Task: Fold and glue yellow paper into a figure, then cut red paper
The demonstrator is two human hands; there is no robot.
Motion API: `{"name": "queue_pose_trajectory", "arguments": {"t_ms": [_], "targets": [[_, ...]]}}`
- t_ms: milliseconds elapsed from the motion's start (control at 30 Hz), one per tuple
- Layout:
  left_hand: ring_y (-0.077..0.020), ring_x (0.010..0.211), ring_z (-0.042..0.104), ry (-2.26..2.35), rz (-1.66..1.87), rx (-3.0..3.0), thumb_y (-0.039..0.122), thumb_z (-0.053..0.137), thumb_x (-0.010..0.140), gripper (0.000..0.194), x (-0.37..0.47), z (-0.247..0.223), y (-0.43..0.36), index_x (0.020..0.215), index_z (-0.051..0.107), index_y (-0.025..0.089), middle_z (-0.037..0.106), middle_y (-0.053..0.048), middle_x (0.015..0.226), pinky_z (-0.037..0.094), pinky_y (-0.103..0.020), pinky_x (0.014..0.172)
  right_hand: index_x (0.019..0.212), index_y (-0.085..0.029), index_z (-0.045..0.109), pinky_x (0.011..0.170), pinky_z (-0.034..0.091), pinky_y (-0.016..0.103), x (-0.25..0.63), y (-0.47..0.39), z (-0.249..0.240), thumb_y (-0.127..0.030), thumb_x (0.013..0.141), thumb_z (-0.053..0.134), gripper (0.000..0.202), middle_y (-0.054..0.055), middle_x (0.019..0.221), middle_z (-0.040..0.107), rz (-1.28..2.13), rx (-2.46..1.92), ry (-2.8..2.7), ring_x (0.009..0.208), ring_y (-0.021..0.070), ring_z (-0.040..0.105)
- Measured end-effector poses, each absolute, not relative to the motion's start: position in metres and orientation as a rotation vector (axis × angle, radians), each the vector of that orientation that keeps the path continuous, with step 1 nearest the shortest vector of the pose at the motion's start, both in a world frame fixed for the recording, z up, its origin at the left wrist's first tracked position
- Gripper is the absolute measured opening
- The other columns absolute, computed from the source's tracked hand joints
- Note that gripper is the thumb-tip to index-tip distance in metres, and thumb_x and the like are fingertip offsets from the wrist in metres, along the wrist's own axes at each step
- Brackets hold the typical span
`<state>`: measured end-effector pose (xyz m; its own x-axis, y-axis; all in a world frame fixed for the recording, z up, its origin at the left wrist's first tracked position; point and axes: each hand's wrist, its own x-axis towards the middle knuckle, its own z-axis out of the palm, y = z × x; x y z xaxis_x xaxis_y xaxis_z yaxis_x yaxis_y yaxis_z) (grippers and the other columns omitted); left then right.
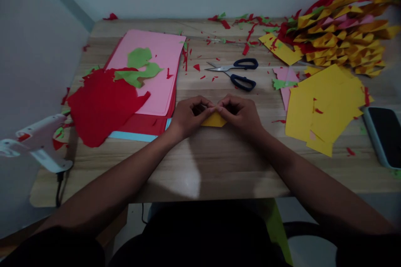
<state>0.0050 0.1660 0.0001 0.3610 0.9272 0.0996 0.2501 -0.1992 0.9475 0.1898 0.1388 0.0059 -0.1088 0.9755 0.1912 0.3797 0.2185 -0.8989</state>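
Observation:
A small folded piece of yellow paper (214,121) is held between my two hands, just above the middle of the wooden table (225,167). My left hand (192,114) pinches its upper edge from the left. From the right, my right hand (239,112) pinches the same edge, and the fingertips of both hands nearly meet. Part of the paper is hidden behind the fingers. Just beyond my hands lies a pair of scissors (224,68) with dark blue handles, its blades slightly apart and pointing left.
At left, pink sheets (150,50), a red paper piece (103,104) and green scraps (140,56) lie stacked. A white glue gun (44,142) stands at the left edge. At right are yellow sheets (322,104), a phone (384,135) and a folded-paper piece (341,33).

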Motion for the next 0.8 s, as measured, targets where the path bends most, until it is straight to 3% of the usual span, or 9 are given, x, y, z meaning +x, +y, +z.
{"name": "queue_pose_trajectory", "arguments": {"t_ms": [800], "targets": [[-0.0133,0.068,0.056,1.142,1.003,1.521,0.039,0.068,0.077,0.023,0.0101,0.0013,0.1639,0.079,0.064,0.017,0.064,-0.002,0.074,0.045,-0.025,0.064,0.07,-0.019,0.062,0.054,0.034,0.026,0.1842,0.1381,0.0133,-0.029,0.077,0.061,0.012,-0.001,0.062,0.058,0.927,-1.377,-1.604,0.056,0.0113,0.046]]}}
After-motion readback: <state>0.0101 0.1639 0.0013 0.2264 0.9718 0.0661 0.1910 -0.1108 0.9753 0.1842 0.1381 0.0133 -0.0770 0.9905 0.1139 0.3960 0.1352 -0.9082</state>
